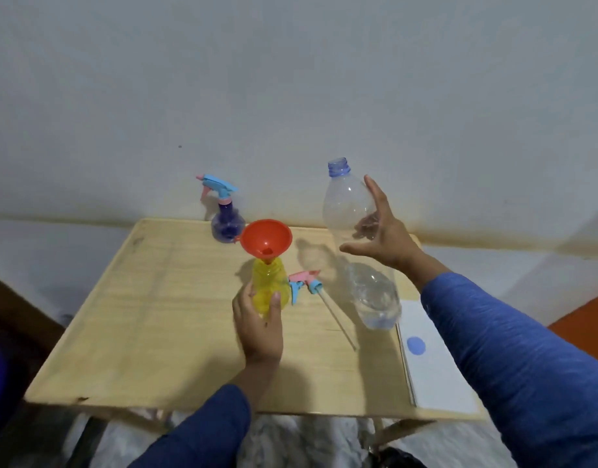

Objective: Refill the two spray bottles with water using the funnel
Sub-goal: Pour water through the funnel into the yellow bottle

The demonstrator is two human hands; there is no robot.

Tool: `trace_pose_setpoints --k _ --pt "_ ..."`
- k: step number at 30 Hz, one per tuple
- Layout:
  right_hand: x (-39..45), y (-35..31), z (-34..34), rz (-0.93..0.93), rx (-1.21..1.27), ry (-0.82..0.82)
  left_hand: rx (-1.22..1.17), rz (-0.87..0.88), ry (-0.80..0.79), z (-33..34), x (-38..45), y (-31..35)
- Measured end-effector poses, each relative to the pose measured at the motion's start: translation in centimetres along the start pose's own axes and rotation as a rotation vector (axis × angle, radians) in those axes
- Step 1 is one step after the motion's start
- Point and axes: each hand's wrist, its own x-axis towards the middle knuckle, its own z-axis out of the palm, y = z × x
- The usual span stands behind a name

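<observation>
My left hand (pixel 257 327) grips yellow spray bottle (pixel 269 288) on table (pixel 149 309), red funnel (pixel 266 240) seated in its neck. My right hand (pixel 380 236), fingers spread wide, next to clear water bottle (pixel 355 244); contact unclear. Grasp mid-body, tip slowly over funnel, keep yellow bottle steady. Purple spray bottle (pixel 227 221) waits behind, capped.

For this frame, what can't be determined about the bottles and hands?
All from the head view:
- Water level in the yellow spray bottle: the left hand covers its lower part.
- Whether the right hand touches the clear water bottle: motion blur, fingers spread.
- Purple spray bottle fill level: small, partly behind the red funnel.
</observation>
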Motion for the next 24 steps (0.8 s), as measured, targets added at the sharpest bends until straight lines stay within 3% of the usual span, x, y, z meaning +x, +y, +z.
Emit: trace_pose_setpoints --k 3,9,24 --pt "0.8 -1.1 -0.5 -0.011 -0.096 -0.146 0.034 -0.121 -0.042 -0.5 2.6 -0.8" --pt "1.5 -3.1 -1.2 -0.020 -0.224 -0.368 0.013 -0.152 -0.202 0.3 5.1 -1.2" --pt "1.6 -5.5 -2.6 -0.002 -0.551 -0.628 -0.098 -0.222 -0.141 1.2 5.2 -1.2"
